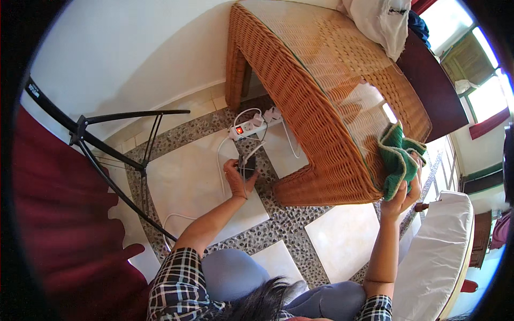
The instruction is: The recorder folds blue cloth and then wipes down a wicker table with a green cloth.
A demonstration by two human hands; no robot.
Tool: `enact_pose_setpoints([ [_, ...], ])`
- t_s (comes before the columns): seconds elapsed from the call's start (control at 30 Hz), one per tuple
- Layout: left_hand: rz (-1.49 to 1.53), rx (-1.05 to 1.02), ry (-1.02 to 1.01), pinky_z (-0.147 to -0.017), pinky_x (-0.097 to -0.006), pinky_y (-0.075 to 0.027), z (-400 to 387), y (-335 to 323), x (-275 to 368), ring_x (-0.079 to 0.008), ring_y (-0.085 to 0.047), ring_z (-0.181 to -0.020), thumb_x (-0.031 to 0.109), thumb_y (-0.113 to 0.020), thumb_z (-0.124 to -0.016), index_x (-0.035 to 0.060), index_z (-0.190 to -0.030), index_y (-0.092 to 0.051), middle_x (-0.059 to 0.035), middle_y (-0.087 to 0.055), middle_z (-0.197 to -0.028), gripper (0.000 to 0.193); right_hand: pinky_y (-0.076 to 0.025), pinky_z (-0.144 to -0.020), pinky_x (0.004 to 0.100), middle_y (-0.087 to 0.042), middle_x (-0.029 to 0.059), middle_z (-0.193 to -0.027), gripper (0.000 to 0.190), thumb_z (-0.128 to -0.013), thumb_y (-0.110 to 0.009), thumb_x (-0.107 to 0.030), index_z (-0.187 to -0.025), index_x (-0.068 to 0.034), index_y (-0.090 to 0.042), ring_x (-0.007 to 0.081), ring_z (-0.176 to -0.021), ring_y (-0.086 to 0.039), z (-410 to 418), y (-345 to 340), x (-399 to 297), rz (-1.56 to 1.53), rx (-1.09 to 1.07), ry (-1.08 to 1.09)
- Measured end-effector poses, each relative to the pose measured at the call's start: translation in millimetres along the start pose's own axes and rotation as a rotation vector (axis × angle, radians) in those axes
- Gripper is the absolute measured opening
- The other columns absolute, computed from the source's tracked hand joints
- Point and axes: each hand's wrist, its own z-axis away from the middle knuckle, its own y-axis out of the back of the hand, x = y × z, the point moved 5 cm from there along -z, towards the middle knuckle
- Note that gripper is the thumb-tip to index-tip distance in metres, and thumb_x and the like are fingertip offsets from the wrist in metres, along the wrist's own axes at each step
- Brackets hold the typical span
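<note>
My left hand [237,179] grips a dark, flat device [248,167] low above the floor, beside a white power strip [252,126]. The strip has a lit red switch, and white plugs and cables run from it. What the dark device is cannot be made out. My right hand [405,194] holds a crumpled green cloth [399,156] with pale edging against the near corner of a wicker table [317,120]. A sheet of glass [341,86] covers the table's top and mirrors bright light.
A black metal tripod-like stand [108,146] spreads its legs at the left, before a dark red curtain [64,208]. White fabric [379,24] lies at the table's far end. A white cushion [435,248] is at the right. Pale tiles [343,236] and pebbled strips cover the floor.
</note>
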Motion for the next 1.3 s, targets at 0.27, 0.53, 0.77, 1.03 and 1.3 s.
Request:
enact_pose_setpoints([
  [0.27, 0.655, -0.331, 0.105, -0.101, -0.0342, -0.04, -27.1, 13.4, -31.2, -0.0219, -0.05, -0.116, 0.009, -0.076, -0.077, 0.003, -0.129, -0.036, -0.0109, -0.052, -0.117, 0.066, -0.037, -0.098, 0.048, -0.068, 0.0222, -0.098, 0.052, -0.087, -0.051, -0.041, -0.096, 0.007, -0.069, 0.0364, -0.093, -0.062, -5.5, -0.8, 1.8, -0.029, -0.025, 0.081],
  [0.53, 0.922, -0.559, 0.269, -0.101, -0.0327, -0.043, -46.1, 1.1, -78.9, -0.0224, -0.051, -0.12, -0.01, -0.061, -0.063, 0.0019, -0.139, -0.036, -0.0099, -0.049, -0.131, 0.08, -0.037, -0.1, 0.0484, -0.069, 0.0211, -0.099, 0.053, -0.087, -0.05, -0.043, -0.096, 0.005, -0.07, 0.0348, -0.094, -0.063, -2.8, -0.9, 2.9, -0.042, 0.022, 0.065],
  [0.77, 1.159, -0.51, 0.439, -0.094, -0.0327, -0.049, -63.8, -15.3, -114.9, -0.0252, -0.06, -0.108, 0.0, -0.053, -0.062, -0.0003, -0.131, -0.048, -0.0112, -0.06, -0.119, 0.069, -0.038, -0.098, 0.0471, -0.069, 0.0212, -0.099, 0.057, -0.089, -0.049, -0.048, -0.095, 0.005, -0.07, 0.0348, -0.092, -0.062, -5.2, -3.5, 3.4, -0.067, 0.004, 0.096],
  [1.03, 1.42, -0.702, 0.879, -0.091, -0.0443, -0.051, -53.9, -36.0, -57.9, -0.031, -0.064, -0.099, 0.023, -0.047, -0.068, 0.0005, -0.115, -0.061, -0.0134, -0.068, -0.106, 0.053, -0.038, -0.097, 0.0489, -0.069, 0.0218, -0.092, 0.058, -0.091, -0.045, -0.048, -0.093, 0.006, -0.067, 0.0362, -0.092, -0.065, -6.2, -4.8, 1.1, -0.062, 0.027, 0.113],
  [1.3, 1.245, -0.808, 0.775, -0.09, -0.0413, -0.052, -55.9, -76.7, -32.0, -0.0251, -0.065, -0.099, 0.026, -0.06, -0.083, 0.0059, -0.121, -0.059, -0.0097, -0.068, -0.108, 0.043, -0.039, -0.096, 0.0493, -0.068, 0.0214, -0.089, 0.061, -0.091, -0.043, -0.049, -0.093, 0.007, -0.066, 0.0369, -0.091, -0.065, -5.1, -5.0, 3.0, -0.023, 0.018, 0.115],
])
